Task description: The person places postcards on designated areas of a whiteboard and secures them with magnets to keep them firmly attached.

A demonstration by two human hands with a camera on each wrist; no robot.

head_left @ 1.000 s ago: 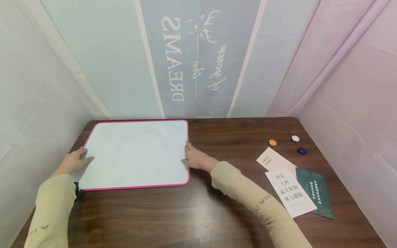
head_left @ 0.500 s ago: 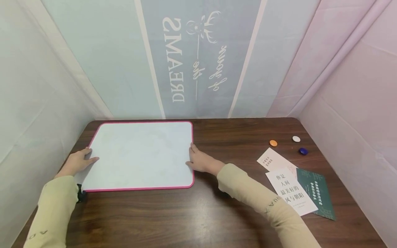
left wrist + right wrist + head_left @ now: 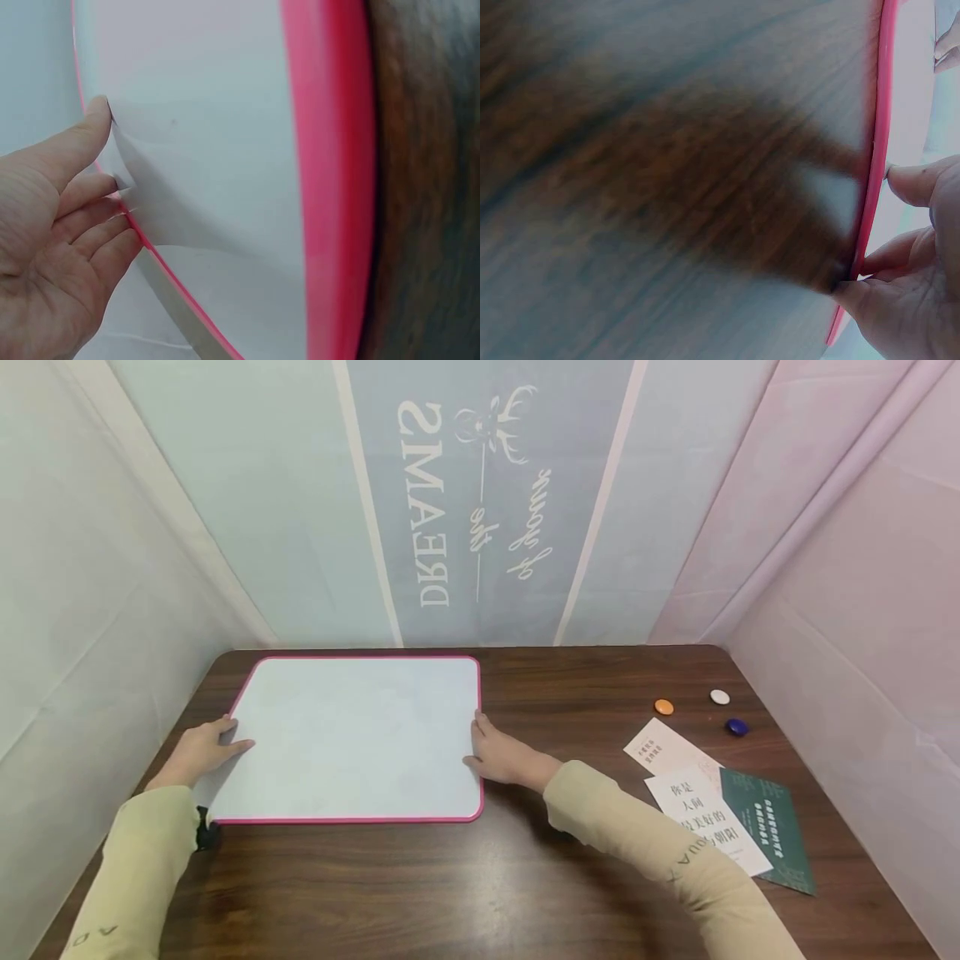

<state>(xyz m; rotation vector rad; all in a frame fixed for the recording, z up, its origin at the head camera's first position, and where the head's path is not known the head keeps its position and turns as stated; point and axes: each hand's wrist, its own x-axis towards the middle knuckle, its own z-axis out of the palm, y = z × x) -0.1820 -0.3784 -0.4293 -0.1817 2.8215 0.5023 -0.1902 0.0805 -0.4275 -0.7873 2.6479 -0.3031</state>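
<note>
A whiteboard (image 3: 360, 739) with a pink rim lies flat on the left and middle of the dark wooden table. My left hand (image 3: 198, 753) holds its left edge, thumb on the white face and fingers at the rim. At the right edge my right hand (image 3: 504, 755) grips the board likewise, its thumb over the face. The left wrist view shows the left thumb (image 3: 91, 127) near its reflection in the glossy surface. In the right wrist view, fingers of the right hand (image 3: 915, 285) meet the pink rim (image 3: 877, 150).
Overlapping cards lie at the right: a pale pink one (image 3: 667, 747), a white one (image 3: 693, 810) and a green one (image 3: 772, 835). Behind them sit orange (image 3: 663, 707), white (image 3: 719, 697) and dark blue (image 3: 737, 727) round pieces. Cloth walls (image 3: 480, 527) border the table (image 3: 360, 885).
The whiteboard has slid a little to the right across the table, both hands moving with it and keeping their hold. The cards and round pieces stay where they were.
</note>
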